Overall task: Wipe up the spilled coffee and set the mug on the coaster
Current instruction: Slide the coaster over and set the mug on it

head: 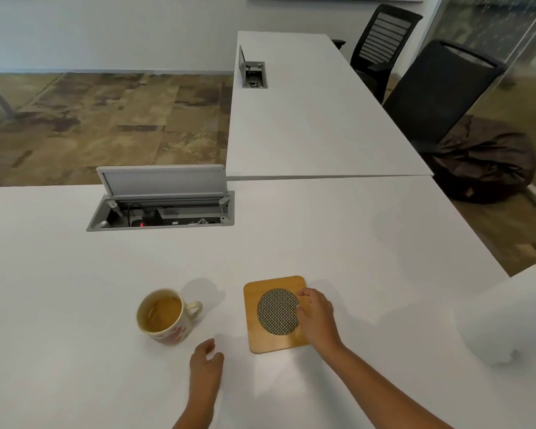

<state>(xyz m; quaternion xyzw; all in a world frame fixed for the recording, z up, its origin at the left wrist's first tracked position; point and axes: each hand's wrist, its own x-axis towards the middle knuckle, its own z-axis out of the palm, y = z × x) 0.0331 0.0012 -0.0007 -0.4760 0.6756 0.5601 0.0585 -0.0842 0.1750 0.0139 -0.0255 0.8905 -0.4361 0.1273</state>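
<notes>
resting right hand (pixel 317 320) on coaster (pixel 276 314), fingers curled; left hand (pixel 205 363) loosely open beside mug (pixel 163 315).

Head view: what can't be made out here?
- Wooden square coaster: its right side is covered by the right hand.
- White blurred object at the right: washed out and cut by the frame edge, identity unclear.
- Spilled coffee: none discernible on the white table.
- Cream mug with red pattern: far side hidden.
- Left hand: underside hidden.

Office meeting room: long white desks (pixel 307 119), open cable boxes (pixel 164 209) at 11 o'clock, mesh-back swivel chairs (pixel 440 91) at 1 o'clock, patterned carpet tiles (pixel 106 125), glass partition (pixel 489 23).
</notes>
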